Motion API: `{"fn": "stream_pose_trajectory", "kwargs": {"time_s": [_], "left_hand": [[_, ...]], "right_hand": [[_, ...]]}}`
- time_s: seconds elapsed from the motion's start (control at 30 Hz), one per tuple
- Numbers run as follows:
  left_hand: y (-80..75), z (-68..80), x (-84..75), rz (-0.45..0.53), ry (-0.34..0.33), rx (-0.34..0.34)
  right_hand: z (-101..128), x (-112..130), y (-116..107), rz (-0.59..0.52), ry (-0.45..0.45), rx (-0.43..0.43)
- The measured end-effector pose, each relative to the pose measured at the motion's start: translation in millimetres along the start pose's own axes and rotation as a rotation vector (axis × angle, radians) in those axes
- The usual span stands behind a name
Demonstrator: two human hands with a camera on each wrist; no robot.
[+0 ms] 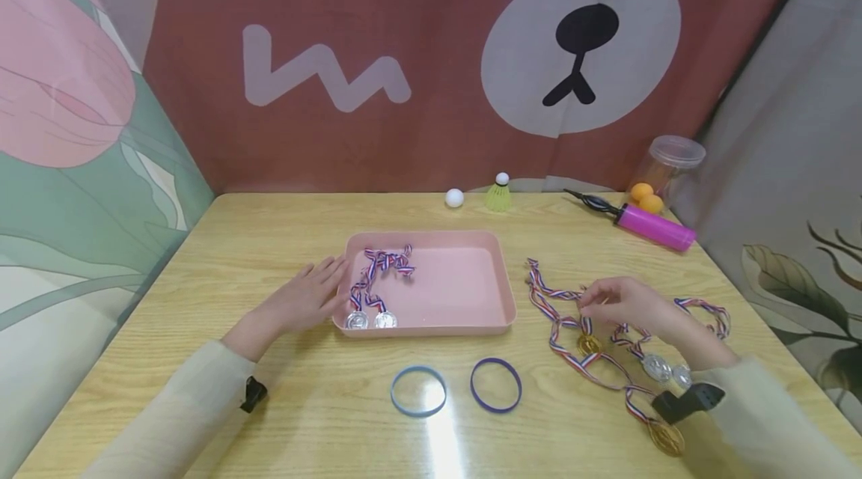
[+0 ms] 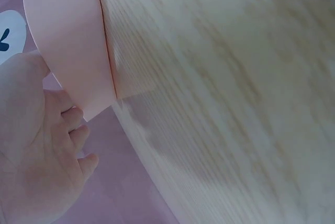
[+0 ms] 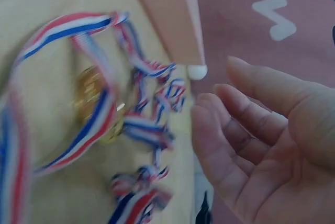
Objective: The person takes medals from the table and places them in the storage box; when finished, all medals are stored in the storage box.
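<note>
Medals [image 1: 386, 320] | two inside pink tray [image 1: 465, 284], others right of it (likely partway) | left hand [image 1: 304, 301] straight-fingered at tray's left, right hand [image 1: 631, 307] loosely curved, seemingly empty

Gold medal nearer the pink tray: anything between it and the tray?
Yes. Striped ribbons lie on the table between that gold medal and the pink tray, whose raised right wall also stands in the way. Nothing else visible.
</note>
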State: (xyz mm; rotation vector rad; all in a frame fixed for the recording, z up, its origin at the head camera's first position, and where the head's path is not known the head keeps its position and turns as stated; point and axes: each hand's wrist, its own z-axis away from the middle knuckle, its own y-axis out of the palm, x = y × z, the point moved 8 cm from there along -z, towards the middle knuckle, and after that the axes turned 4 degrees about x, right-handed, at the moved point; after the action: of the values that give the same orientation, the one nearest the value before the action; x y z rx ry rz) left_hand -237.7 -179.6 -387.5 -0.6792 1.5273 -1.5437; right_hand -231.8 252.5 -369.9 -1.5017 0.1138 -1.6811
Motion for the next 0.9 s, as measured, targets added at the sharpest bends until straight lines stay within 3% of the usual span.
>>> {"fn": "stream_pose_trajectory", "kwargs": {"time_s": [0.2, 0.63, 0.9], "left_hand": [[0.1, -0.4, -0.8, 0.0, 0.003, 0.0], [-0.9, 0.9, -2.2, -0.003, 0.004, 0.001], [-1.9, 1.2, -3.1, -0.002, 0.002, 0.0]], "right_hand": [[8.4, -22.9, 11.9, -0.011, 0.015, 0.073], [3.0, -38.4, 19.9, 0.004, 0.033, 0.028], [0.1, -43.2, 19.7, -0.04, 0.054, 0.04]]}}
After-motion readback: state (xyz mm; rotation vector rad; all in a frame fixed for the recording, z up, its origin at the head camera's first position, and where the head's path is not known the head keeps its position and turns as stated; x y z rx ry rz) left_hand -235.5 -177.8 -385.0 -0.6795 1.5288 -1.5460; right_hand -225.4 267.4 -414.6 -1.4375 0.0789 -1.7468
